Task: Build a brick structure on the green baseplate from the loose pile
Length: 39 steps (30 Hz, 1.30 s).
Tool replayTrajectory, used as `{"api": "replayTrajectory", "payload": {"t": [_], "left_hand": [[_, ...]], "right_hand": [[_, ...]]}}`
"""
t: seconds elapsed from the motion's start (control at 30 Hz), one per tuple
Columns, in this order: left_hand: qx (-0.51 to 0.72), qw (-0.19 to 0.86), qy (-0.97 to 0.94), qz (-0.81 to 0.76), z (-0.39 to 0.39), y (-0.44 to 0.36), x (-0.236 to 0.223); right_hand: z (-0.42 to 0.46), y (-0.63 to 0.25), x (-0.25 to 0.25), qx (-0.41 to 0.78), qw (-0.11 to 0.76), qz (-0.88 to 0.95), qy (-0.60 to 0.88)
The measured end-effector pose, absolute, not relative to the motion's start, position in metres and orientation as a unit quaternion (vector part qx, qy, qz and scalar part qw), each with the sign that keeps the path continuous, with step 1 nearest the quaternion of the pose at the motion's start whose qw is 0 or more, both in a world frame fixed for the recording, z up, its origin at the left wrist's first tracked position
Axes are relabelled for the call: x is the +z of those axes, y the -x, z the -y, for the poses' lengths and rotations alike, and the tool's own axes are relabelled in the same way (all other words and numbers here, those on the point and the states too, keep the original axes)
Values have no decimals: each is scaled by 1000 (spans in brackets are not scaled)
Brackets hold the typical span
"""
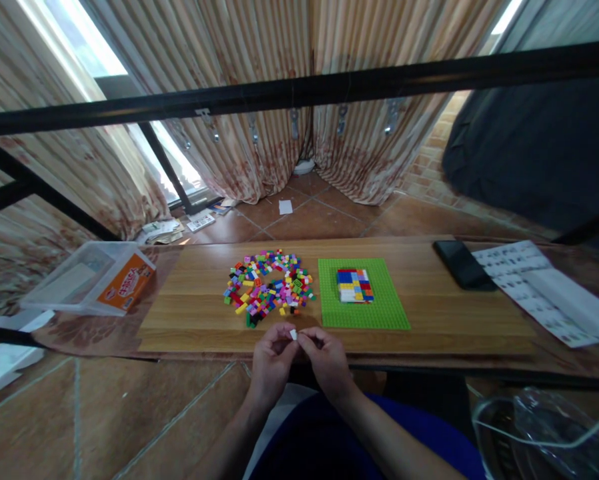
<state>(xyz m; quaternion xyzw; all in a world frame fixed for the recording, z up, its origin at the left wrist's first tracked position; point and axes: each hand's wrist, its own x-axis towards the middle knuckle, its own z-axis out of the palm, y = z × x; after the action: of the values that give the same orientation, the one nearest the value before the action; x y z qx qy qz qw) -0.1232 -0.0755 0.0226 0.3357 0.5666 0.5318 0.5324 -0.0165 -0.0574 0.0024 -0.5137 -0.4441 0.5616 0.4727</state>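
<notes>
My left hand (273, 360) and my right hand (329, 363) meet at the front edge of the board, fingers pinched together. Between their fingertips is a small white toy brick (293, 335), partly covered by the fingers. Just beyond my hands, a loose heap of colourful toy bricks (264, 301) spreads over the wood. To its right lies a green baseplate (389, 307). A block of red, blue, white, yellow and orange bricks (354, 287) sits on that plate.
A wooden board (194, 287) lies along the table. At left stands a clear plastic box (74, 287) with an orange label. A black phone (462, 265) and a printed sheet (524, 273) lie at right. A black metal bar (299, 90) crosses beyond the table.
</notes>
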Motion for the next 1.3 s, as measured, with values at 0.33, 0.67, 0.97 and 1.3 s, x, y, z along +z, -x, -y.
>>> {"api": "replayTrajectory", "payload": {"t": [0.33, 0.67, 0.97, 1.3], "left_hand": [[532, 541, -334, -560, 83, 122, 11], [540, 508, -330, -584, 85, 121, 10], [552, 520, -266, -595, 89, 133, 5], [569, 501, -264, -596, 74, 155, 8]], "right_hand": [[58, 13, -2, 536, 455, 486, 519], [59, 20, -1, 555, 463, 450, 525], [28, -5, 10, 510, 486, 446, 552], [11, 15, -8, 250, 308, 752, 527]]}}
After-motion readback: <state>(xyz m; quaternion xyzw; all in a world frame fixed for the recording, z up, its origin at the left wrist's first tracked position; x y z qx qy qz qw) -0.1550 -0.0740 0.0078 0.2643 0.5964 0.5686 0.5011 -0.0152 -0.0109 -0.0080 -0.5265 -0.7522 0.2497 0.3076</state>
